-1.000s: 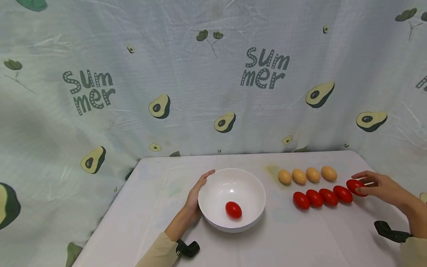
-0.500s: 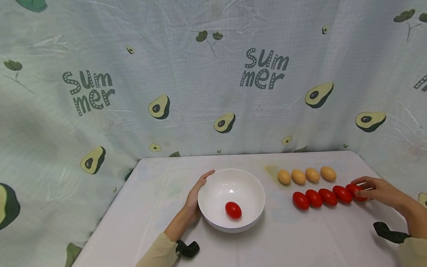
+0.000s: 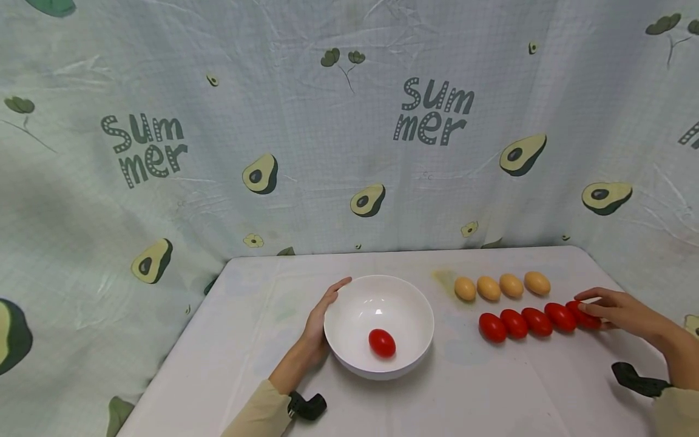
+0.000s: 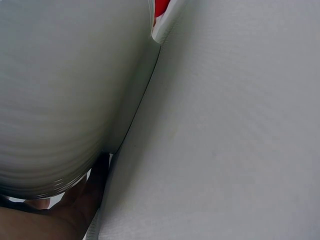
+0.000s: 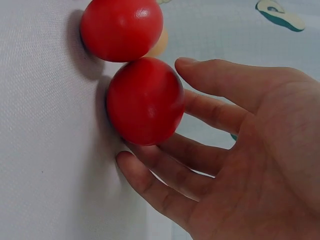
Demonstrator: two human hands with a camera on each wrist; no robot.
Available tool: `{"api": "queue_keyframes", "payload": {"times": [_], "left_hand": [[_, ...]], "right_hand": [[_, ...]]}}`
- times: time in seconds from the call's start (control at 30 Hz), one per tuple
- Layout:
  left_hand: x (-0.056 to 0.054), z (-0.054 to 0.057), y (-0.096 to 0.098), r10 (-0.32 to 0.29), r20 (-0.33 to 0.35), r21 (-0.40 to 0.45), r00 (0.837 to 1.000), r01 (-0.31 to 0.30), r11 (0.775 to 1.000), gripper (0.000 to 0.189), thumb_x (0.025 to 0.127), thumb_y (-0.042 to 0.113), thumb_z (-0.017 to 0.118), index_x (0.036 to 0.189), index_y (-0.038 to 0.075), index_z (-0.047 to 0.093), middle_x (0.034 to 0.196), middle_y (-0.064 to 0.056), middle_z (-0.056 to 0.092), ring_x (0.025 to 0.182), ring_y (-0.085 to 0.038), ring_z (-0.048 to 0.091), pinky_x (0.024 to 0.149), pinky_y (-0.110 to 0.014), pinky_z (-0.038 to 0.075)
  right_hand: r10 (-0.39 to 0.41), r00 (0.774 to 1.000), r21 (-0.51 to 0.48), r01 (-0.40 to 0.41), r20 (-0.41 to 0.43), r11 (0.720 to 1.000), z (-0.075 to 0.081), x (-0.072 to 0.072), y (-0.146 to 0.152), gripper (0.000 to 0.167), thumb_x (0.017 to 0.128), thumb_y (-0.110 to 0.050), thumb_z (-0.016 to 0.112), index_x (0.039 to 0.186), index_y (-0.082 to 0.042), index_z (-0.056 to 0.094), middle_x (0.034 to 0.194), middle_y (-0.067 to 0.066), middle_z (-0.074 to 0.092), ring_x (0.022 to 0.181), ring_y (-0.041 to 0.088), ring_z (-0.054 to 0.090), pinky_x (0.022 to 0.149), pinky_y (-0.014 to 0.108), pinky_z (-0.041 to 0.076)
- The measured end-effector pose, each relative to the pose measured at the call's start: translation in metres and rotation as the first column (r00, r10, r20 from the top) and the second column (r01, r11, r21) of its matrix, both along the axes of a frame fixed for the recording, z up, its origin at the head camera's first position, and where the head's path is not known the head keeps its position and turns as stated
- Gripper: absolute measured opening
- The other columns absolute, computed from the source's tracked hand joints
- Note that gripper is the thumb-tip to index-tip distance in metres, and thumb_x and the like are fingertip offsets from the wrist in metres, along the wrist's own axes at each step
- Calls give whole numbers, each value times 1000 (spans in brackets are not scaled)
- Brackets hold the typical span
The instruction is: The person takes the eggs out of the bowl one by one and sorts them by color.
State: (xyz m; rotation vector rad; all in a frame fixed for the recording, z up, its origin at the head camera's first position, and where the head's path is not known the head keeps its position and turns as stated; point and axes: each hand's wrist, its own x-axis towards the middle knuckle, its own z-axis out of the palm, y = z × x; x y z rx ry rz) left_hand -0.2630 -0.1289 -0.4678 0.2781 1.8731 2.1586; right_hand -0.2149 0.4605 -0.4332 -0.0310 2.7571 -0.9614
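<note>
My left hand [image 3: 318, 321] holds the left side of a white bowl [image 3: 340, 334], its fingers along the outer wall. In the left wrist view, fingers [image 4: 97, 182] reach the bowl's foot. One red egg [image 3: 382, 343] lies inside. At the right, my right hand [image 3: 622, 312] is around the end red egg [image 5: 145, 102] of a row, which rests on the table against its neighbouring red egg [image 5: 122, 30]. The right wrist view shows the thumb [image 5: 215, 80] apart from the egg and the other fingers loosely bent behind and below it.
Several more red eggs [image 3: 537, 322] continue the row to the left. Behind them stands a row of several tan eggs [image 3: 511, 286]. A printed curtain [image 3: 306, 121] hangs behind the white-covered table [image 3: 262, 285].
My right hand has lowered the end red egg onto the table, beside the row, and its thumb has come up off it. The left hand and bowl have not moved.
</note>
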Motion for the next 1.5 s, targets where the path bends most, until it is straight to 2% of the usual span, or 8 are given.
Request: {"api": "queue_keyframes", "payload": {"times": [0.27,0.5,0.67,0.97,1.1,1.27,1.4,1.5], "left_hand": [[2,0,0,0,0,-10,1000,0,1000,53,110,42,26,160,28,38,168,-2,34,152,-27,39,123,-38,38],[1,0,0,-1,-1,4,1000,1,1000,52,109,43,26,159,29,39,167,0,37,151,-25,42,120,-34,42],[2,0,-1,-3,-27,-14,1000,3,1000,54,109,44,26,160,28,38,169,-3,34,151,-25,42,117,-30,44],[0,3,0,1,-16,13,1000,-1,1000,52,110,38,28,160,28,38,170,0,32,154,-27,36,127,-44,31],[0,4,-1,16,-17,7,1000,-15,1000,51,111,34,27,159,26,41,170,4,31,156,-24,32,128,-44,29],[2,4,-1,13,-25,-4,1000,-13,1000,51,111,37,26,158,23,43,169,1,32,155,-25,35,125,-38,35],[2,4,-1,7,-25,-11,1000,-8,1000,51,111,39,27,157,25,44,169,0,33,153,-25,39,121,-32,40],[2,5,-1,13,-18,-8,1000,-13,1000,51,111,38,27,157,25,44,168,1,35,151,-24,41,120,-31,41]], "right_hand": [[37,999,-26,-38,-34,999,0,4,3,48,108,-19,48,137,19,40,129,42,56,95,7,63,75,26,61],[6,989,72,4,-147,997,8,3,-5,44,104,-15,55,132,18,46,122,43,59,99,35,66,78,49,64],[6,979,140,23,-203,990,20,5,-13,42,103,-15,58,130,16,49,120,43,59,102,50,62,78,54,62],[13,957,180,41,-290,983,47,11,-43,42,103,-23,60,131,9,54,122,37,62,111,54,57,82,65,57],[18,949,185,43,-314,982,57,12,-59,43,103,-25,61,132,7,55,124,36,61,113,53,54,83,66,57],[59,940,187,5,-337,982,65,13,-79,42,102,-26,64,132,3,57,126,31,62,115,49,56,85,63,59],[113,925,198,-42,-363,979,72,14,-95,39,100,-25,67,130,-2,60,126,23,64,113,42,60,81,44,63],[150,911,190,-81,-384,978,77,12,-109,37,98,-27,69,128,-6,63,124,17,67,111,36,62,77,26,59]]}}
